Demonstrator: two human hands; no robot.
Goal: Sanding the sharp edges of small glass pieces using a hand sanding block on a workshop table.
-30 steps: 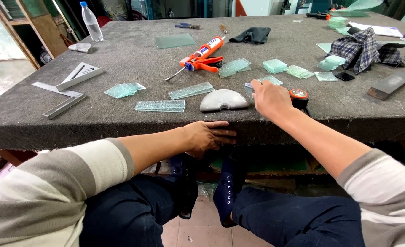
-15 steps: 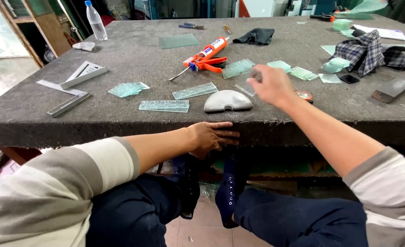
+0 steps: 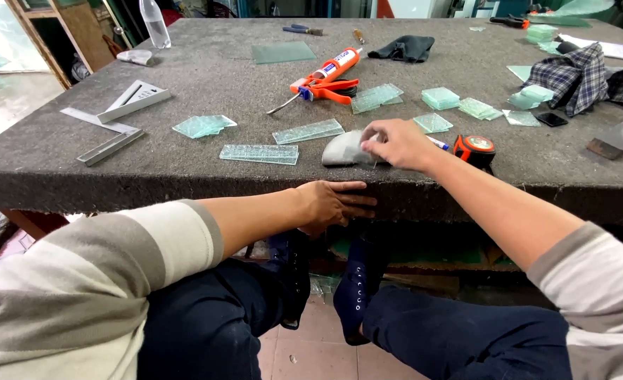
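The table filling the frame wears a rough, matt grey felt-like cover. Clear greenish glass pieces glint smooth at centre. The caulking gun above looks glossy orange metal. Upper right lies soft checked cloth; at left, dull metal squares.

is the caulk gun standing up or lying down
Lying down. The caulk gun rests on its side on the table, tube pointing away from the person, orange handle beside a glass piece.
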